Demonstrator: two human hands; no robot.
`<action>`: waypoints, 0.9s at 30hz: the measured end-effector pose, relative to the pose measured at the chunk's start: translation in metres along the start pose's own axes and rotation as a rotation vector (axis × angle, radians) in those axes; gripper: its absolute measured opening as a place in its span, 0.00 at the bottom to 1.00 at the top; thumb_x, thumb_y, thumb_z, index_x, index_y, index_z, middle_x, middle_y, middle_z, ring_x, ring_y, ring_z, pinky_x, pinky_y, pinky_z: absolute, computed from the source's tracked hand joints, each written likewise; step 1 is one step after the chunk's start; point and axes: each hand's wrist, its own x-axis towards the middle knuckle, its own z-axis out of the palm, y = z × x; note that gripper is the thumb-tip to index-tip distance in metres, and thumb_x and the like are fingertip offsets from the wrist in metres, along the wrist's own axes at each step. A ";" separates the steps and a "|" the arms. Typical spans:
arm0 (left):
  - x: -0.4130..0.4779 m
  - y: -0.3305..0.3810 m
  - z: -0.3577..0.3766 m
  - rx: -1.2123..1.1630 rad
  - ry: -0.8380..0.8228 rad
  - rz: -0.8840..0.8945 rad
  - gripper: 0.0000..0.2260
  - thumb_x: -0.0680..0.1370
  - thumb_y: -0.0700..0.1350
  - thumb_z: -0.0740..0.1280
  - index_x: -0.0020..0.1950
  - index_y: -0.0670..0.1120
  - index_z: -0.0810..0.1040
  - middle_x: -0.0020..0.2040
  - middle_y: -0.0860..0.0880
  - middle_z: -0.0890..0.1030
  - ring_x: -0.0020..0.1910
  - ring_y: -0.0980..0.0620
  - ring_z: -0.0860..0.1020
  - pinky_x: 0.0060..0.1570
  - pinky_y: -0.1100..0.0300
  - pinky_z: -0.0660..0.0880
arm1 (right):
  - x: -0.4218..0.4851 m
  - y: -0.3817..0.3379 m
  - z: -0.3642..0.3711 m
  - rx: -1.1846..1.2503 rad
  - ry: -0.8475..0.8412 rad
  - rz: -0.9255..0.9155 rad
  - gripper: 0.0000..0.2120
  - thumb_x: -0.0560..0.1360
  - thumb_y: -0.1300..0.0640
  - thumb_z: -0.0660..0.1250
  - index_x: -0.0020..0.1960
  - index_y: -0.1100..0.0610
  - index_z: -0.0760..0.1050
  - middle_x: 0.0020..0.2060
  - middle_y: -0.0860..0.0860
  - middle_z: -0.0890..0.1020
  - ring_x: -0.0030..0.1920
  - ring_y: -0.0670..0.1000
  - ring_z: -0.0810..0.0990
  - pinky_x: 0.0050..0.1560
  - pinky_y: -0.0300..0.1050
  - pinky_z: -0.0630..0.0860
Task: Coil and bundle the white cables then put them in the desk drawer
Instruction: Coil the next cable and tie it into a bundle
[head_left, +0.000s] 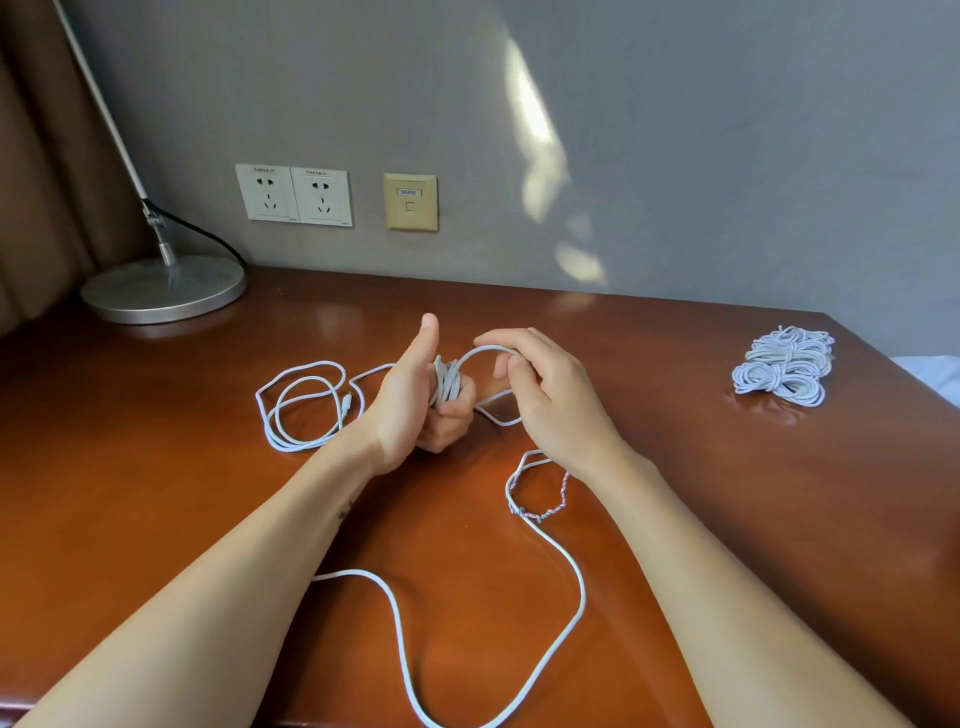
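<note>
My left hand (406, 405) gripped the part-coiled thin white cable (447, 385) steady so my right hand (550, 400), pinching its next loop, could wrap it.

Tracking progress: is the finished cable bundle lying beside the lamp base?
No, the finished cable bundle lies far right, away from the lamp base.

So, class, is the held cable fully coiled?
Partly: left hand grips a few turns of cable, right hand holds a loop, slack trails over the desk.

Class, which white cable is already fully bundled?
The bundle at the desk's far right; the loose cable sprawls unwound, partly wrapped in the left hand.
</note>
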 end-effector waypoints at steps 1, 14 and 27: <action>0.001 0.000 -0.001 -0.011 -0.023 -0.009 0.36 0.79 0.72 0.36 0.30 0.44 0.58 0.27 0.48 0.55 0.28 0.47 0.51 0.31 0.52 0.49 | 0.000 -0.002 -0.001 0.027 -0.028 0.026 0.18 0.86 0.62 0.54 0.66 0.49 0.79 0.46 0.41 0.78 0.51 0.45 0.78 0.52 0.34 0.76; -0.001 0.003 0.007 -0.054 -0.231 -0.041 0.37 0.77 0.73 0.32 0.30 0.44 0.57 0.25 0.48 0.55 0.24 0.48 0.52 0.27 0.54 0.51 | 0.000 -0.009 -0.007 0.324 -0.214 0.124 0.12 0.86 0.54 0.59 0.62 0.48 0.81 0.56 0.39 0.85 0.62 0.41 0.80 0.63 0.35 0.73; 0.000 0.003 0.011 -0.011 -0.132 -0.031 0.40 0.77 0.74 0.32 0.30 0.43 0.63 0.26 0.46 0.57 0.26 0.47 0.53 0.29 0.53 0.53 | 0.002 -0.003 -0.012 0.256 -0.246 0.183 0.11 0.86 0.52 0.59 0.56 0.48 0.80 0.48 0.42 0.84 0.53 0.42 0.81 0.56 0.38 0.75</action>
